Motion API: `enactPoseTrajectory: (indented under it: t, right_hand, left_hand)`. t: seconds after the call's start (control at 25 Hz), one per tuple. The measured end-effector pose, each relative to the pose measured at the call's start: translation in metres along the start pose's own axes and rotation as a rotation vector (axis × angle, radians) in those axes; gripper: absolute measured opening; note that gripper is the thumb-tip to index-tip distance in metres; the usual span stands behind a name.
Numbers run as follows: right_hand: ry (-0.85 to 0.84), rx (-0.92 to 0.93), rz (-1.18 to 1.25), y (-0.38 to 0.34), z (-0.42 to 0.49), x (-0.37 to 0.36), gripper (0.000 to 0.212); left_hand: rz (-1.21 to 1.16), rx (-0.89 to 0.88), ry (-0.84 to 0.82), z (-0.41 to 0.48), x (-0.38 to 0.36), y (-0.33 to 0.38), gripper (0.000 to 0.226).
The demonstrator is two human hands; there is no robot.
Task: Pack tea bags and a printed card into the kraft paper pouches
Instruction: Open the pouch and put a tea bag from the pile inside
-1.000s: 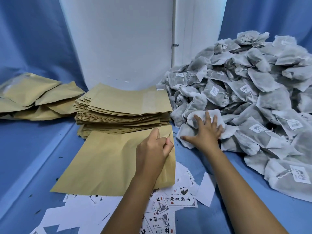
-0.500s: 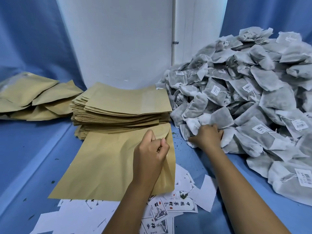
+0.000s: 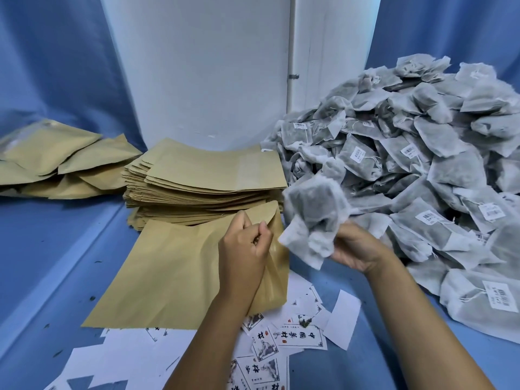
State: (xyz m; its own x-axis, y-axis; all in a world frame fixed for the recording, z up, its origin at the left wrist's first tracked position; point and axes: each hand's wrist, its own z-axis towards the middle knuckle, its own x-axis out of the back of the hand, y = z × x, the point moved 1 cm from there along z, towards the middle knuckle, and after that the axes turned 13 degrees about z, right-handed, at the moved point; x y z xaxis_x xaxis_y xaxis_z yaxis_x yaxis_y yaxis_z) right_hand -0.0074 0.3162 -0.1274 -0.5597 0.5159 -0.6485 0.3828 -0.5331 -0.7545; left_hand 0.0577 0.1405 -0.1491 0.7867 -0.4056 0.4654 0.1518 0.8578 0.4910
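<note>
A flat kraft paper pouch lies on the blue table in front of me. My left hand pinches its upper right corner at the mouth, lifting the top layer slightly. Just to the right, my right hand grips a bunch of grey tea bags, held up above the table beside the pouch mouth. A big heap of tea bags fills the right side. Printed cards lie scattered near the front edge, partly under the pouch and my left arm.
A tall stack of empty kraft pouches stands behind the open one. Filled pouches lie in a pile at the far left. A white wall panel rises at the back. Tea crumbs dot the blue surface.
My right hand closed on tea bags at the heap's edge and lifted them left toward the pouch mouth. My left hand kept its pinch on the pouch corner.
</note>
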Motion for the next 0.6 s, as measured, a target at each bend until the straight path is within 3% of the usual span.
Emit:
enactPoseTrajectory:
  t: [0.08, 0.2, 0.36, 0.44, 0.52, 0.6]
  right_hand:
    - [0.006, -0.096, -0.25, 0.015, 0.005, -0.003, 0.033]
    - [0.065, -0.098, -0.575, 0.029, 0.014, -0.008, 0.033]
    - [0.344, 0.045, -1.327, 0.046, 0.025, -0.029, 0.017]
    - [0.456, 0.248, -1.685, 0.061, 0.028, -0.046, 0.014]
    - [0.387, 0.288, -1.954, 0.072, 0.032, -0.06, 0.023]
    - [0.154, 0.159, -1.984, 0.082, 0.036, -0.065, 0.024]
  left_hand:
    - [-0.046, -0.01, 0.028, 0.001, 0.005, -0.001, 0.042]
    - [-0.087, -0.004, 0.064, 0.002, 0.008, -0.001, 0.039]
    - [-0.134, -0.003, 0.144, 0.003, 0.011, 0.002, 0.038]
    - [-0.143, -0.038, 0.184, 0.005, 0.015, 0.004, 0.039]
    - [-0.134, -0.065, 0.197, 0.006, 0.018, 0.005, 0.041]
    - [-0.109, -0.059, 0.188, 0.006, 0.019, 0.004, 0.044]
